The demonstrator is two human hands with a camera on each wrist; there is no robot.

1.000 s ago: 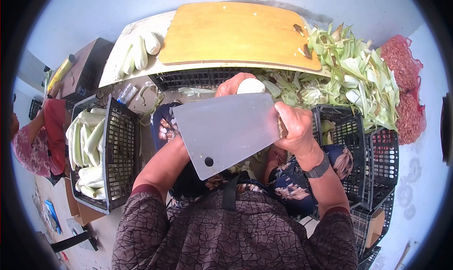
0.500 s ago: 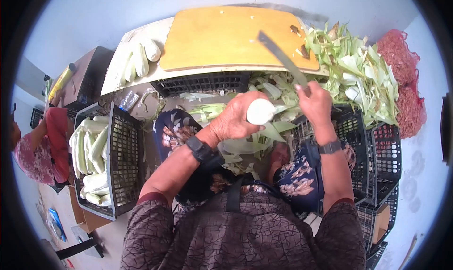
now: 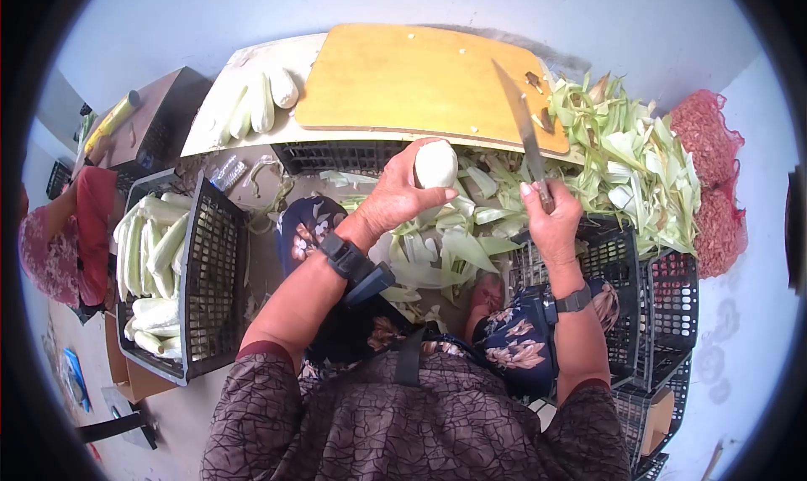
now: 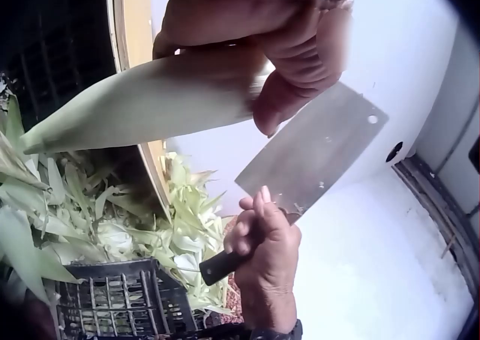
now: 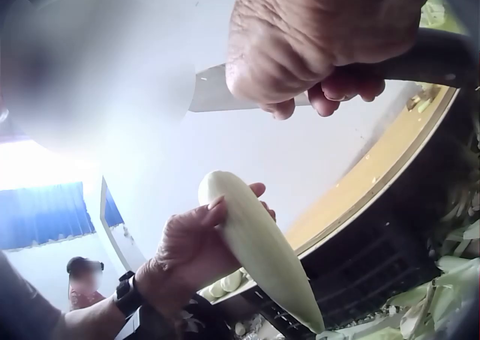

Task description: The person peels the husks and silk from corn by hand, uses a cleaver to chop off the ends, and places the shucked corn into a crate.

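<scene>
My left hand (image 3: 395,191) grips an ear of corn (image 3: 437,163) in its smooth, pale inner husk. Its rounded white end faces up in the head view; the left wrist view shows the ear (image 4: 142,104) tapering to a green tip. To the right, my right hand (image 3: 555,229) holds a cleaver (image 3: 528,132) by its dark handle. The blade points up and away, apart from the corn, and looks thin from above. In the left wrist view its broad metal face (image 4: 315,152) shows, with small bits stuck to it.
A yellow board (image 3: 420,78) lies on the table ahead, several husked ears (image 3: 261,103) to its left. Stripped husks (image 3: 626,157) are heaped at right, beside red mesh sacks (image 3: 719,204). A black crate (image 3: 214,271) of corn stands left, near another person (image 3: 92,229).
The cleaver's broad blade lay across in front of the corn; it has since swung up and right, away from it. My left hand has tilted the ear and moved slightly left and forward.
</scene>
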